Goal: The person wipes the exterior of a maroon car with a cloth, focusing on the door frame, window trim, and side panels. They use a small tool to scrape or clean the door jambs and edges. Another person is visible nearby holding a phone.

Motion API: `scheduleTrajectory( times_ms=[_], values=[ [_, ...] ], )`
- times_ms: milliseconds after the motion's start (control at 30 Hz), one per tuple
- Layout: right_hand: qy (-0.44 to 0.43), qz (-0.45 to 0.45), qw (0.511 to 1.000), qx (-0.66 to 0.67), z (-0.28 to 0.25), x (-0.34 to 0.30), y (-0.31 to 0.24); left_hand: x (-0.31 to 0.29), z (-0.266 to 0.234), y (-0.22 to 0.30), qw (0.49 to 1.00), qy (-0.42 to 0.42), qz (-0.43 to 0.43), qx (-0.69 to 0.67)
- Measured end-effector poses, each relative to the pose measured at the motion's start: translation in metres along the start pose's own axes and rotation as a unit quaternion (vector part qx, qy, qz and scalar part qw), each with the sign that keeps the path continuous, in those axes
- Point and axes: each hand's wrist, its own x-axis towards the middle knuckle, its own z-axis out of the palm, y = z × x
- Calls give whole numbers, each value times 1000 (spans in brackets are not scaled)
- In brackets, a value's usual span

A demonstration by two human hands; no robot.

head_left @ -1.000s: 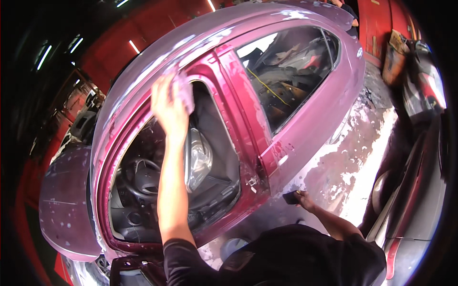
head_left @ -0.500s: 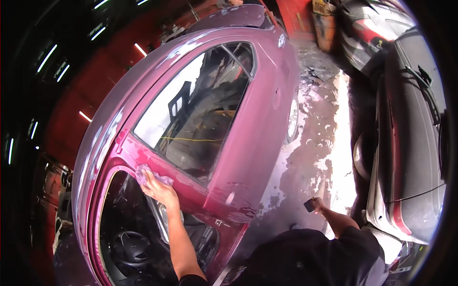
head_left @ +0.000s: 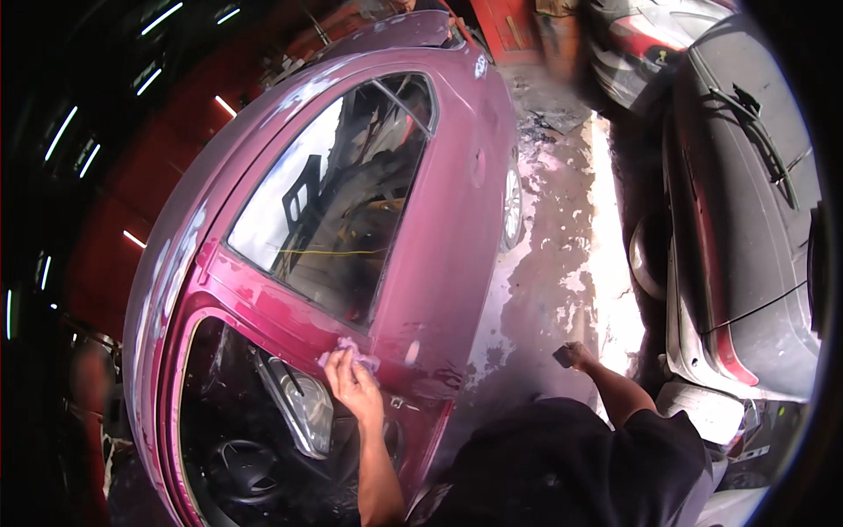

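A dull pink-purple car [head_left: 439,220] fills the middle, its paint patchy and wet in places. My left hand [head_left: 355,386] presses a crumpled lilac cloth [head_left: 353,353] onto the pillar between the rear window [head_left: 338,211] and the open front door frame. Deeper pink, wet-looking paint [head_left: 272,303] runs along the pillar beside the cloth. Out to the right, over the floor, my right hand [head_left: 580,357] grips a small dark rectangular block [head_left: 562,356]. Its exact kind cannot be made out.
A dark car [head_left: 738,228] stands close on the right, with a silver one [head_left: 645,53] behind it. Between the cars runs a wet, stained floor [head_left: 544,299]. Through the front opening show a steering wheel [head_left: 248,470] and a lamp unit [head_left: 303,408].
My left hand has slid the cloth along the pillar, rightward and down from its roof end toward the door's lower part. My right hand still holds the dark block.
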Motion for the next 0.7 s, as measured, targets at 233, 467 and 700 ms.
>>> scheduleTrajectory(
  times_ms=[233, 467, 700],
  values=[
    [107, 93, 985, -95, -54, -54, 43, -13, 67, 23, 965, -141, -51, -215],
    [136, 216, 964, -76, -83, -100, 99, -78, 158, 52, 864, -290, -223, -346],
    [177, 215, 960, -6, -128, -45, 111, -63, 268, 87, 811, -404, -222, -361]
  ],
)
